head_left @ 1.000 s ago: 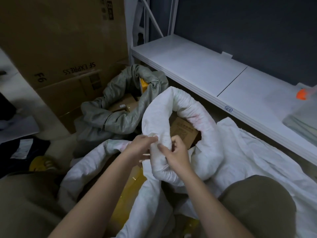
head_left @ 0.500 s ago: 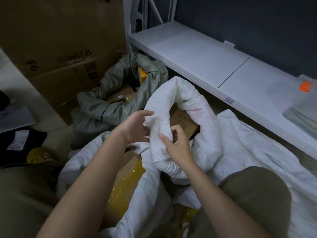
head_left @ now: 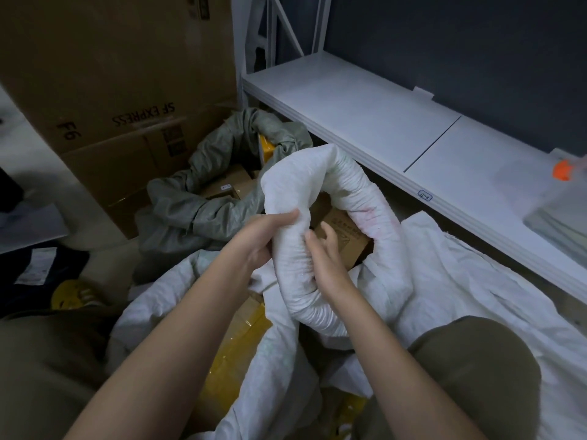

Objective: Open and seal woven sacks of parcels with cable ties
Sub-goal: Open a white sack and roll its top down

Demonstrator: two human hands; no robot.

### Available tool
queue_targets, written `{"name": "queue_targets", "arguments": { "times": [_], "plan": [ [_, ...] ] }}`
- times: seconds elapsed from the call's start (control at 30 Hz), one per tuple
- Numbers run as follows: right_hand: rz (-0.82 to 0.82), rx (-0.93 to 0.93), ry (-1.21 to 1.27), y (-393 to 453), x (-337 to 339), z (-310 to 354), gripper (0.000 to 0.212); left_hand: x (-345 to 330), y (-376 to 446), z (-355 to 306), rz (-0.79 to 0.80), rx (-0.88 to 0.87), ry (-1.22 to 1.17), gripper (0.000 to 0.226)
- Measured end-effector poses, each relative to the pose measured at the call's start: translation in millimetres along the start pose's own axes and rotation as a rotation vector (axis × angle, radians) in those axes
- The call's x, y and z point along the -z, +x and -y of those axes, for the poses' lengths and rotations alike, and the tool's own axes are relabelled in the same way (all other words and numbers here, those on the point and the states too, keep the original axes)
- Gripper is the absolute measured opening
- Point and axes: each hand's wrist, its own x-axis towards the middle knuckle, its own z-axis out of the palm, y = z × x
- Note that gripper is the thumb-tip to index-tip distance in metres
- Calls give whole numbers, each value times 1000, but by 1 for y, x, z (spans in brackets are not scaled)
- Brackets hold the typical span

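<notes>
Beside shelf edge, sack: I see white woven sack [head_left: 320, 185] rim rolled, parcel [head_left: 346, 239] half hidden.
Left hand [head_left: 257, 239]: grips rim.
Right hand [head_left: 324, 258]: fingers relaxed against roll.

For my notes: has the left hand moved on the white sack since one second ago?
Yes. The left hand slid left, off the right hand, along the sack.
</notes>
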Motion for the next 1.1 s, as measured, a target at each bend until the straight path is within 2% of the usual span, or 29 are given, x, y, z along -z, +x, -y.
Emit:
{"name": "queue_targets", "arguments": {
  "times": [0.07, 0.2, 0.33, 0.43, 0.53, 0.6, 0.63, 0.73, 0.77, 0.83, 0.9, 0.97, 1.0, 1.03, 1.1],
  "plan": [
    [1, 7, -21, 6, -2, 9, 58, -4, -10, -10, 80, -37, -64, 35],
    [50, 29, -63, 14, -10, 16, 59, -1, -14, -22, 108, -48, -172, 49],
    [-98, 179, -205, 13, -15, 17, 49, 8, -12, -26, 133, -34, -227, 51],
    [-2, 223, -76, 9, -21, 24, 50, 5, -13, -31, 152, -49, -235, 47],
    [42, 243, -130, 11, -19, 32, 39, 7, -17, -32, 168, -63, -215, 41],
    [11, 273, -234, 14, -15, 31, 17, 12, -21, -32, 170, -76, -106, 31],
    [-25, 284, -253, 16, -14, 30, 10, 16, -22, -31, 117, -104, -11, 24],
    [-221, 302, -285, 22, -18, 16, 31, 21, -22, -23, -258, -265, 341, 23],
    [-284, 316, -337, 23, -24, 13, 28, 19, -23, -20, -294, -332, 406, 25],
    [-322, 345, -480, 24, -36, 13, 12, 7, -25, -13, -220, -382, 517, 39],
    [-118, 288, -516, 25, -39, 14, 27, 2, -15, -6, -273, -384, 623, 60],
    [133, 254, -508, 20, -29, 20, 31, 10, -3, -9, -374, -363, 652, 59],
    [145, 316, -583, 18, -19, 24, 28, 14, -1, -12, -364, -355, 659, 56],
    [74, 421, -686, 17, -9, 28, 26, 19, 2, -14, -316, -347, 664, 54],
    [-69, 625, -919, 25, 8, 48, 45, 23, -2, -18, -178, -364, 705, 56]
  ]
}}
